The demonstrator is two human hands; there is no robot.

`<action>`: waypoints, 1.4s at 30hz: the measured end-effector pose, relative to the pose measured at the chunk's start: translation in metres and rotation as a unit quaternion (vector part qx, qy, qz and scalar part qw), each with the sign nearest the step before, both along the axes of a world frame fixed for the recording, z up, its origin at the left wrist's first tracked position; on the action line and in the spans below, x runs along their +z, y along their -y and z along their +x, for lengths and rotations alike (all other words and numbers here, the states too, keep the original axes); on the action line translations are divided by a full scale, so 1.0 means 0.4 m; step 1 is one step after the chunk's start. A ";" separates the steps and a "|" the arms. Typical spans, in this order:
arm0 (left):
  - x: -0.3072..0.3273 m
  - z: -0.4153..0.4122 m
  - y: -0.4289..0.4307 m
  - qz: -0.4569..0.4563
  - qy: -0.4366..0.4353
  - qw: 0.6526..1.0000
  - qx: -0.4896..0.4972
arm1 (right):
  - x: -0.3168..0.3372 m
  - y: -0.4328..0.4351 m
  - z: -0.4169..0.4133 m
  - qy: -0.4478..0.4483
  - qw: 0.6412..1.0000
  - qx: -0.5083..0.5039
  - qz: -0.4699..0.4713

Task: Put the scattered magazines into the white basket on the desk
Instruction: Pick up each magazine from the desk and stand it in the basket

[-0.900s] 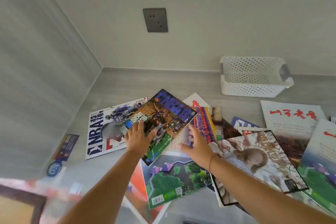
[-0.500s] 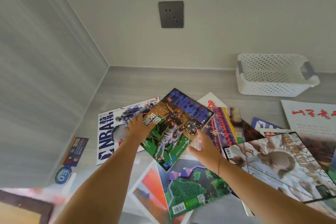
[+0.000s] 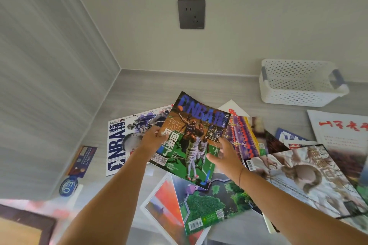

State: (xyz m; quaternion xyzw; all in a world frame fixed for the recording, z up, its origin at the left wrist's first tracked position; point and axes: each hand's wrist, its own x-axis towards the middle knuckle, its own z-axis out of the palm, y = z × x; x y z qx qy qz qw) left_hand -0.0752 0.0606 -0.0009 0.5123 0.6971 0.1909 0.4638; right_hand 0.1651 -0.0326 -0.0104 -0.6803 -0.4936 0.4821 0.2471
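Left hand (image 3: 150,142) has it! Thumb on top, fingers tucked under, it pinches the left edge of the glossy basketball magazine with the green court and blue title (image 3: 194,137), held aslant over the pile at the middle of the grey desk (image 3: 159,87). The right hand (image 3: 226,157) sits at the magazine's right edge with its fingers spread wide; I cannot tell whether it actually touches the cover.

Underneath, more covers overlap:
- To the left, a white magazine with big dark NBA lettering (image 3: 117,145).
- Nearer, a green tree-cover magazine with a barcode (image 3: 207,207), and an orange-red picture sheet (image 3: 165,203) beside it.
- To the right, a pale magazine showing a monkey (image 3: 298,173), with a white magazine with red brush script (image 3: 342,131) beyond it.

The white perforated plastic basket (image 3: 298,85) stands far right against the wall, well apart from both hands. A dark grey wall socket (image 3: 191,14) sits high on the far wall.
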 end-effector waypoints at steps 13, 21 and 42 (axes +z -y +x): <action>0.204 0.118 0.033 0.126 0.131 0.980 -0.080 | 0.084 -0.060 0.146 -0.288 0.928 -0.227 -0.066; 0.280 0.389 -0.041 0.152 0.230 0.961 -0.022 | 0.233 -0.141 0.460 -0.147 0.952 -0.221 0.152; 0.333 1.023 -0.391 0.166 0.168 0.972 0.016 | 0.369 -0.458 1.064 -0.026 0.948 -0.246 0.201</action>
